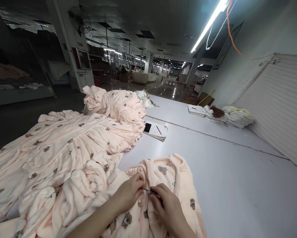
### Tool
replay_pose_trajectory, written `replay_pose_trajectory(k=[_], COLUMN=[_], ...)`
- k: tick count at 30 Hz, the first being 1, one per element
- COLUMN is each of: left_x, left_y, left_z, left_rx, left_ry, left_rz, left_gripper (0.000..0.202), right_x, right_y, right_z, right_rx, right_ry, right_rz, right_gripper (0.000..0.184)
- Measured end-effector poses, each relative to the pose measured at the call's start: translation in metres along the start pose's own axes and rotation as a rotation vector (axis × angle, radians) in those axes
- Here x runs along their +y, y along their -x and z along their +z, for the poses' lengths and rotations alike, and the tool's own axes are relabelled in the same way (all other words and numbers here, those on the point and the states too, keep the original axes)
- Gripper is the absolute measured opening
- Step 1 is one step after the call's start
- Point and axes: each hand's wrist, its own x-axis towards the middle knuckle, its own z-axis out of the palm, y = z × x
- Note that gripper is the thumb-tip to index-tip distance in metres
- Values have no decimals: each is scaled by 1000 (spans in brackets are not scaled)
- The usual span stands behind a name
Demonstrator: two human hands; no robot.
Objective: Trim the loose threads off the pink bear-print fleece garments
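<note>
A pale pink plush garment (185, 185) with small bear prints lies on the table in front of me. My right hand (169, 206) is closed around small dark thread snips (152, 192), whose tips point left over the cloth. Close beside those tips, my left hand (131, 193) pinches the garment's edge between thumb and fingers. Any thread between the two hands is too fine to make out. My right palm and fingers hide most of the tool.
A large heap of the same pink fabric (71, 142) covers the table's left side. Beyond my hands lies a notepad (154, 134) with a phone (147, 127) and a pen. Folded cloths (237, 117) and papers (196, 110) sit at the back right of the white table (237, 172).
</note>
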Motion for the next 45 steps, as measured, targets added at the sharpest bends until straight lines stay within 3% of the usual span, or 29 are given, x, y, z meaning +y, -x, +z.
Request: replay_pose_trajectory(k=[7, 16, 24, 29, 32, 35, 36, 38, 40, 45], left_x=[-4, -2, -4, -9, -6, 5, 12, 27, 42, 54], left_y=[4, 6, 3, 3, 4, -3, -9, -26, -47, -83], left_z=[-13, -16, -13, -8, -9, -14, -16, -15, -8, 29], left_rx=[-18, -49, -48, -56, -68, -69, -33, 81, 150, 46], left_ry=[212, 383, 422, 425, 386, 280, 223, 168, 285, 586], left_rz=[-23, -54, -80, -91, -100, -127, -133, -136, -137, -108], left_gripper=[15, 13, 12, 12, 11, 8, 9, 14, 20, 24], right_x=[7, 8, 7, 4, 18, 44, 53, 63, 65, 51], right_y=[-1, 0, -5, 1, -1, -12, -16, -22, -25, -15], right_z=[4, 2, 1, 4, -3, -21, -27, -33, -31, -21], right_rx=[-63, -92, -62, -84, 138, 529, 593, 586, 513, 382], right_ry=[256, 208, 21, 44, -87, -273, -351, -510, -617, -879], right_rz=[-127, -129, -83, -148, -120, 159, 265, 387, 368, 263], right_gripper=[26, 27, 26, 26, 22, 31, 37, 41, 38, 33])
